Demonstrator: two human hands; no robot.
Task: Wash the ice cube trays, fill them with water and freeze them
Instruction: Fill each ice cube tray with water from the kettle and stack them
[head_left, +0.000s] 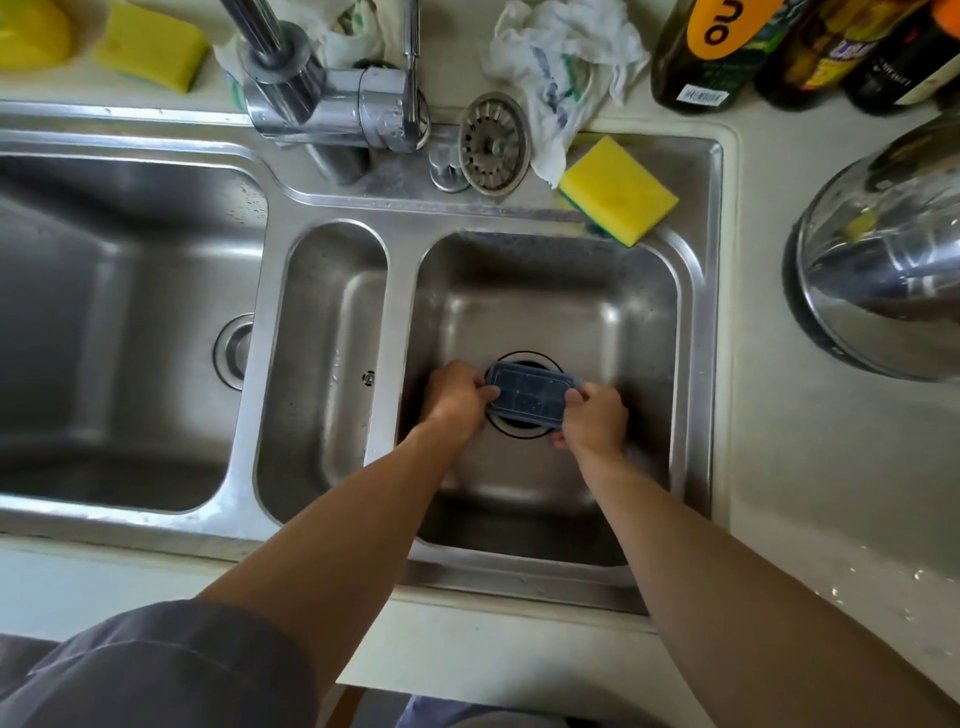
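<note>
Head cam: the washing step seems to be in hand, probably early on. A small dark-blue ice cube tray (527, 396) is held low in the right basin of the sink (649, 322), over the drain, gripped at its short ends by the left hand (457, 397) and right hand (595, 421). Compartments are visible, maybe through a clear lid. No water is seen running, so next the tap (332, 104) likely gets turned on and the sponge (618, 189) grabbed.

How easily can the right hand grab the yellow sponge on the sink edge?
Probably not straight away: the right hand pinches the ice cube tray, with the left hand on its other end. Once free, its way to the sponge looks clear.
</note>
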